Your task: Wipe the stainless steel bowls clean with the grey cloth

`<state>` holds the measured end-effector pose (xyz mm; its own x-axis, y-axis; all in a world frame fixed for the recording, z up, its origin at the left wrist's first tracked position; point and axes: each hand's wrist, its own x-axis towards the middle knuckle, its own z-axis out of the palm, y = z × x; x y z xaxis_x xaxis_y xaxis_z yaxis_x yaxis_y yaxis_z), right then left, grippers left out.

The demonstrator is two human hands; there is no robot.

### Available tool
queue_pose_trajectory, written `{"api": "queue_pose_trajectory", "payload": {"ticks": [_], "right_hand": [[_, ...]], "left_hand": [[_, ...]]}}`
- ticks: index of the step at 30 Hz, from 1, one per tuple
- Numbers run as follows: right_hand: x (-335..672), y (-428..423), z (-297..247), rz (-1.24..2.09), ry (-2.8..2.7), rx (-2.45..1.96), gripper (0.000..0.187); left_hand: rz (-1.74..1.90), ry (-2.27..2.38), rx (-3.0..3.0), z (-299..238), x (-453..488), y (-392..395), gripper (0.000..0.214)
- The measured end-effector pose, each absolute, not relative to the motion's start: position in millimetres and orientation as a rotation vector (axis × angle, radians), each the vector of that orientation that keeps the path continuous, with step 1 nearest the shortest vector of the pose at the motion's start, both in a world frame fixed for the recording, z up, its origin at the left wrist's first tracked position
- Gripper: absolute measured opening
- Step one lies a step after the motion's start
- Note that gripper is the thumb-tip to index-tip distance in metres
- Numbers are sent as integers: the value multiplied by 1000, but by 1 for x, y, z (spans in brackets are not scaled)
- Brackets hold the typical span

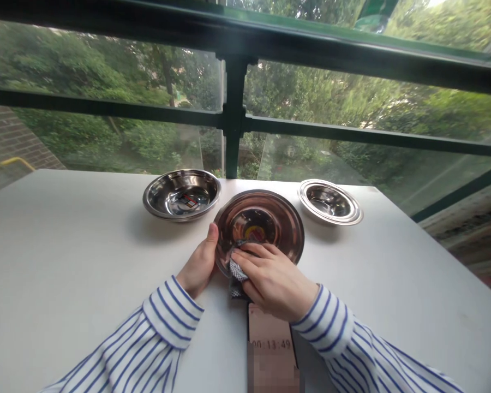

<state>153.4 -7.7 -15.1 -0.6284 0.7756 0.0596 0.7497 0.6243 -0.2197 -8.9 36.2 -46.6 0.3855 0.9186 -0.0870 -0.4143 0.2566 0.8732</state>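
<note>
Centre of the worktop [65,245], near edge: the big steel bowl [276,215] is tipped up, its open side facing the person. L hand [197,267] grips its left rim, thumb on the edge, other fingers hidden behind, so closed round the rim. R hand [272,279] is at the bowl's lower rim, fingers [253,252] curled narrow and pressing a checked cloth [237,271] vs. the inside wall. The cloth's tail hangs below the rim onto the worktop. In the bowl's bottom: a yellowish sticker, partly behind the fingers.

Back left, apart from the big one: a 2nd steel bowl [182,194], upright, w/ a small red-and-white label on its floor. Back right: a smaller wide-rimmed steel bowl [330,202], upright, just reflections inside as far as one can see.

Under the R wrist lies a pink timer [270,335], display reading 00:13:49. Both sleeves blue-striped.
</note>
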Motion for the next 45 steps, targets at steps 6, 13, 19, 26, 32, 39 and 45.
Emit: {"api": "queue_pose_trajectory", "payload": {"ticks": [6,13,19,26,32,39,45], "right_hand": [[160,-11,-12,249,-2681,-1373,38],[157,-9,-14,246,-2684,-1354,37],[160,-7,-16,206,-2674,-1320,41],[159,-6,-17,213,-2660,-1351,42],[164,-6,-16,264,-2650,-1326,37],[146,-2,-29,291,-2579,-1184,49],[149,-5,-31,338,-2591,-1148,46]], "left_hand": [[988,693,864,-43,-8,35,60],[1001,670,801,-42,-7,35,56],[983,664,787,-44,-7,35,58],[991,660,807,-42,-6,36,57],[994,690,785,-42,-6,35,58],[1016,652,769,-44,-7,34,57],[1023,664,731,-41,-5,33,54]]}}
